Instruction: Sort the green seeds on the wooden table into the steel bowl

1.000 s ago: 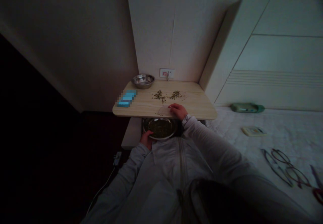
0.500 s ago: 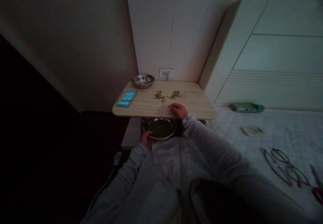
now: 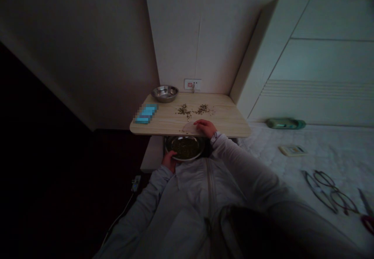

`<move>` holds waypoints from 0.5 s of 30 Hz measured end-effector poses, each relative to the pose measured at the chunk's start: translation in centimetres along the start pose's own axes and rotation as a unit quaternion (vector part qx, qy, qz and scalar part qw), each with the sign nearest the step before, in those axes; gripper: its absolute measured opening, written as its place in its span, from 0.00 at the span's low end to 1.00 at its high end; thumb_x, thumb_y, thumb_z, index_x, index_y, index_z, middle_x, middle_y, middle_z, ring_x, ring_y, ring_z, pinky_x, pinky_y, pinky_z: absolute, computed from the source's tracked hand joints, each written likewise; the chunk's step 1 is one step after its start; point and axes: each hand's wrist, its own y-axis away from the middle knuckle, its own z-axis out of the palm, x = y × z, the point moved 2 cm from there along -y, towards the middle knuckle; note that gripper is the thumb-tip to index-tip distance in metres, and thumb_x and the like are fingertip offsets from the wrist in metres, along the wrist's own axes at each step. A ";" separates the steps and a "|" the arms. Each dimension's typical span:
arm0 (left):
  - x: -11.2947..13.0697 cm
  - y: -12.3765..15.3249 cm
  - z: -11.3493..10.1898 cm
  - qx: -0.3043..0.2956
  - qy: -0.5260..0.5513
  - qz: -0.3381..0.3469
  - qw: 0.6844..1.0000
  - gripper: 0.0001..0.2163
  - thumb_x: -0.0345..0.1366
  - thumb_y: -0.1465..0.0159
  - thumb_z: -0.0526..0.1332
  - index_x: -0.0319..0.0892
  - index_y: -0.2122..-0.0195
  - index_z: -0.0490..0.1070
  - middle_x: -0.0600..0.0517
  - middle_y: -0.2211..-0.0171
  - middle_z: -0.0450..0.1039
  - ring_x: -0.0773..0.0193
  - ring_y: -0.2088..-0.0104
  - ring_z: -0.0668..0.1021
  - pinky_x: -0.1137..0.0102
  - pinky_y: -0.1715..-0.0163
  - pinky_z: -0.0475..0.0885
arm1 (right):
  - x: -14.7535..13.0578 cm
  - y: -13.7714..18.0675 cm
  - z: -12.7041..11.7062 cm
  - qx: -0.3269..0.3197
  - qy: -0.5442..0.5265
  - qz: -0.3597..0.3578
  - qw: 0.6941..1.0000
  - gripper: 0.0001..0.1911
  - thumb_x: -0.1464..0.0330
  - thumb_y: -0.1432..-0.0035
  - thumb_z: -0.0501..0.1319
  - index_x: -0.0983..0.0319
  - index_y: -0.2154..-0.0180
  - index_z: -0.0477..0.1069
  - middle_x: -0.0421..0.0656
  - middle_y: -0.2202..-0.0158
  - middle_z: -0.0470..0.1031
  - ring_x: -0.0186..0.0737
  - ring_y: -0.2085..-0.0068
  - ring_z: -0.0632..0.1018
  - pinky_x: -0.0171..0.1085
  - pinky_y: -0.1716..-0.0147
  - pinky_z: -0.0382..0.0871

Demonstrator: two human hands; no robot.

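My left hand (image 3: 170, 161) grips the left rim of a round steel bowl (image 3: 188, 159) below the table's front edge, its thumb over the rim. Dark green grains (image 3: 185, 147), too small to name surely, lie in this bowl. On the wooden tabletop (image 3: 163, 125), my right hand (image 3: 206, 127) is closed on the edge of a thin, clear, rounded sheet (image 3: 189, 127) lying near the front edge. Beyond it are two loose patches of similar grains, a left patch (image 3: 183, 110) and a right patch (image 3: 202, 109), with a few strays near the front edge.
A second steel bowl (image 3: 165, 94) stands at the table's back left, behind a blurred blue object (image 3: 146, 113). A wall socket (image 3: 193, 84) is behind the table. Right of it, the bed (image 3: 263, 150) holds a green bottle-like object (image 3: 285, 124), a remote (image 3: 293, 150) and glasses (image 3: 336, 194).
Almost nothing differs. The view has shifted very slightly, and both hands keep their places on the bowl and the clear sheet.
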 end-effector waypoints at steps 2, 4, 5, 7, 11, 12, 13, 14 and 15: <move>0.0 0.0 0.0 0.002 -0.002 0.008 1.000 0.11 0.24 0.57 0.52 0.35 0.71 0.66 0.51 0.80 0.69 0.66 0.80 0.71 0.75 0.89 0.60 | -0.1 0.1 0.0 0.000 0.002 0.004 1.000 0.10 0.70 0.61 0.52 0.62 0.73 0.69 0.35 0.81 0.67 0.29 0.77 0.66 0.30 0.74 0.58; 0.0 0.0 0.0 0.004 -0.002 0.010 1.000 0.11 0.23 0.57 0.51 0.35 0.71 0.66 0.51 0.80 0.70 0.67 0.81 0.71 0.75 0.89 0.59 | -0.2 0.1 0.0 0.008 0.008 0.009 1.000 0.10 0.70 0.61 0.52 0.62 0.73 0.69 0.35 0.82 0.67 0.29 0.77 0.66 0.30 0.75 0.58; 0.0 0.0 0.0 0.004 -0.002 0.009 1.000 0.11 0.23 0.57 0.51 0.35 0.71 0.67 0.51 0.80 0.70 0.67 0.81 0.71 0.75 0.89 0.59 | -0.2 0.1 -0.1 0.011 0.009 0.010 1.000 0.11 0.69 0.61 0.52 0.62 0.73 0.69 0.35 0.82 0.67 0.29 0.77 0.65 0.30 0.75 0.58; 0.1 0.0 0.0 0.003 -0.002 0.006 1.000 0.11 0.23 0.57 0.51 0.35 0.72 0.67 0.51 0.80 0.70 0.66 0.81 0.71 0.75 0.89 0.60 | -0.2 0.0 0.0 0.016 0.009 0.011 1.000 0.11 0.68 0.61 0.53 0.62 0.72 0.69 0.35 0.81 0.67 0.28 0.78 0.65 0.30 0.75 0.57; 0.0 0.1 0.1 -0.005 -0.007 -0.005 1.000 0.09 0.24 0.56 0.51 0.35 0.73 0.67 0.51 0.81 0.70 0.65 0.79 0.72 0.75 0.87 0.62 | 0.2 -0.2 0.1 0.005 0.002 0.018 1.000 0.11 0.67 0.60 0.53 0.61 0.71 0.68 0.35 0.81 0.67 0.27 0.79 0.64 0.29 0.78 0.56; 0.0 0.2 0.1 -0.004 -0.009 -0.005 1.000 0.09 0.24 0.56 0.52 0.35 0.74 0.67 0.51 0.81 0.69 0.65 0.79 0.72 0.74 0.87 0.63 | 0.3 -0.2 0.1 0.002 0.005 0.018 1.000 0.11 0.67 0.60 0.53 0.61 0.71 0.68 0.35 0.81 0.67 0.27 0.79 0.64 0.29 0.78 0.55; 0.0 0.2 0.0 -0.003 -0.010 -0.005 1.000 0.08 0.24 0.56 0.52 0.35 0.74 0.67 0.51 0.81 0.69 0.65 0.79 0.72 0.74 0.86 0.63 | 0.3 -0.2 0.2 -0.001 0.007 0.016 1.000 0.11 0.68 0.60 0.53 0.61 0.71 0.68 0.35 0.81 0.66 0.27 0.79 0.64 0.29 0.79 0.55; 0.0 0.2 0.0 -0.001 -0.010 -0.004 1.000 0.08 0.24 0.56 0.52 0.35 0.74 0.67 0.51 0.81 0.70 0.66 0.79 0.72 0.75 0.87 0.63 | 0.3 -0.3 0.2 -0.003 0.008 0.013 1.000 0.11 0.68 0.60 0.53 0.61 0.71 0.69 0.34 0.81 0.67 0.27 0.79 0.64 0.29 0.79 0.55; 0.1 0.2 0.0 0.002 -0.009 -0.003 1.000 0.08 0.24 0.56 0.52 0.35 0.74 0.67 0.51 0.81 0.70 0.66 0.80 0.72 0.75 0.87 0.62 | 0.3 -0.2 0.2 -0.004 0.009 0.012 1.000 0.11 0.68 0.60 0.53 0.62 0.71 0.69 0.34 0.81 0.67 0.27 0.79 0.64 0.29 0.78 0.55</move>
